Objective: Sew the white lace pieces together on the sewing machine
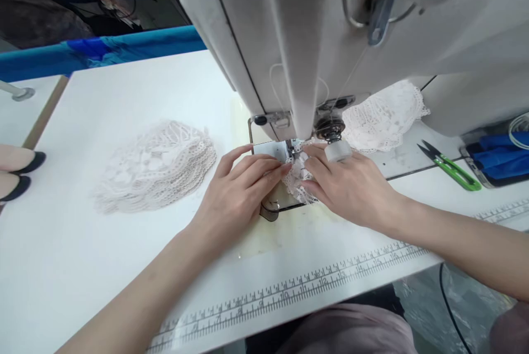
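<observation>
A small piece of white lace (pixel 294 186) lies under the presser foot (pixel 291 148) of a sewing machine (pixel 306 28). My left hand (pixel 237 188) rests on the machine bed left of the foot, its fingers stretched out and the thumb tip touching the lace edge. On the other side, my right hand (pixel 347 183) has its fingers bent down onto the lace, with the thumb against it; the fingertips are partly hidden behind the machine's round knob (pixel 338 150). Thread runs down from the machine head toward the needle area.
A stack of white lace pieces (pixel 161 166) lies to the left, and another lace pile (pixel 384 117) behind my right hand. Green thread snips (pixel 450 165) lie beside a dark tray (pixel 490 177) with blue cloth. A ruler strip (pixel 289 296) lines the front table edge. A person's fingers (pixel 16 169) show far left.
</observation>
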The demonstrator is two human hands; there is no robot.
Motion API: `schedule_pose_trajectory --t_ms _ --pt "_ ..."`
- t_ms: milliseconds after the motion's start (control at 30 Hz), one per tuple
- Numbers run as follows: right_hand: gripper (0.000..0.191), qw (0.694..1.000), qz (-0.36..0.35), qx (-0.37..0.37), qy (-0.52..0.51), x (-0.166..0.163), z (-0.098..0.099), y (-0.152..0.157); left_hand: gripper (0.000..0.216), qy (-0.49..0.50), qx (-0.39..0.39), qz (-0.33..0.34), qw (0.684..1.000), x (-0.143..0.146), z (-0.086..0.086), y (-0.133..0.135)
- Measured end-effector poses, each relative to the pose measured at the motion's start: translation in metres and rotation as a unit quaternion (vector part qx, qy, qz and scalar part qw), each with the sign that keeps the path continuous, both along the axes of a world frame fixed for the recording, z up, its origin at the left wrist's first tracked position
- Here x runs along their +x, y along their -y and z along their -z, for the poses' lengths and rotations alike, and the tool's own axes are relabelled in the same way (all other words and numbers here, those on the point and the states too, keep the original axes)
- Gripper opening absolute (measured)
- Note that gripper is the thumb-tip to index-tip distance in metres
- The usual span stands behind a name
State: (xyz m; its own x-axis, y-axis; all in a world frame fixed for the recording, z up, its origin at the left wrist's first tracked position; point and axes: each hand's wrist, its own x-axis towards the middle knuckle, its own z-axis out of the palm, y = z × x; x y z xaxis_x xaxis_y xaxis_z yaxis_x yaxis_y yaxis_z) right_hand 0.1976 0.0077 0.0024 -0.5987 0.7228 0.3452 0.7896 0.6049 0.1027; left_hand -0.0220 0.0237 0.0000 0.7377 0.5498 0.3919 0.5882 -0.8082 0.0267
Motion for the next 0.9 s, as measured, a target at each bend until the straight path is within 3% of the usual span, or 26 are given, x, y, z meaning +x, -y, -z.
schedule_pose_trajectory --t_ms 167,433,900 --pt "0.029 1.000 -0.004 0.008 0.014 0.004 0.002 -0.006 0.031 -0.031 0.068 0.002 0.997 0.002 0.002 -0.002" --pt "0.040 0.999 -0.021 -0.023 0.009 0.011 0.004 -0.015 0.035 -0.036 0.065 0.022 0.997 0.009 0.000 0.003" --pt "0.043 1.000 -0.025 -0.005 0.012 0.013 0.006 -0.019 0.034 -0.090 0.119 -0.023 0.989 0.016 -0.003 0.018"
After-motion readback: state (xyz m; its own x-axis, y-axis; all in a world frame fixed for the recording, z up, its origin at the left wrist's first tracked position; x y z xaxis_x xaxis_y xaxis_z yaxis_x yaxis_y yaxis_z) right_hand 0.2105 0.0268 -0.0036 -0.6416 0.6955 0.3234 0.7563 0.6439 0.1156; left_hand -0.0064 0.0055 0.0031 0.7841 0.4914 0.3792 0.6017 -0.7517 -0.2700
